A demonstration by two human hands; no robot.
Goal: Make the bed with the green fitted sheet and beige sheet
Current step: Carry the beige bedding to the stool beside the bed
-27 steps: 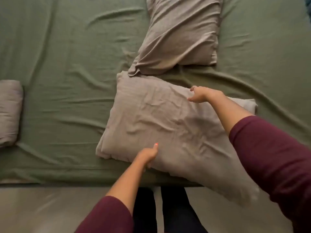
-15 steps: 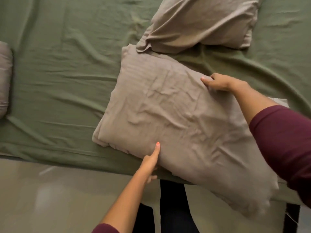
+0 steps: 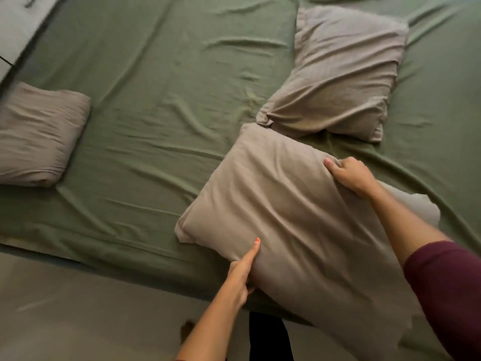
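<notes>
Head view: left hand (image 3: 240, 276) pinches near pillow (image 3: 294, 225) at near edge, right hand (image 3: 350, 174) grips far edge; soft, light, floppy; 2-edge hold suits. Green fitted sheet (image 3: 156, 105) beneath.

both hands, left hand (image 3: 240, 274) and right hand (image 3: 350, 175), grip a beige pillow (image 3: 291, 217) lying on the green fitted sheet (image 3: 156, 113).

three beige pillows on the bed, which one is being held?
The near pillow at the bed's front edge: left hand grips its near edge, right hand its far edge. The far pillow and the left one lie untouched.
</notes>
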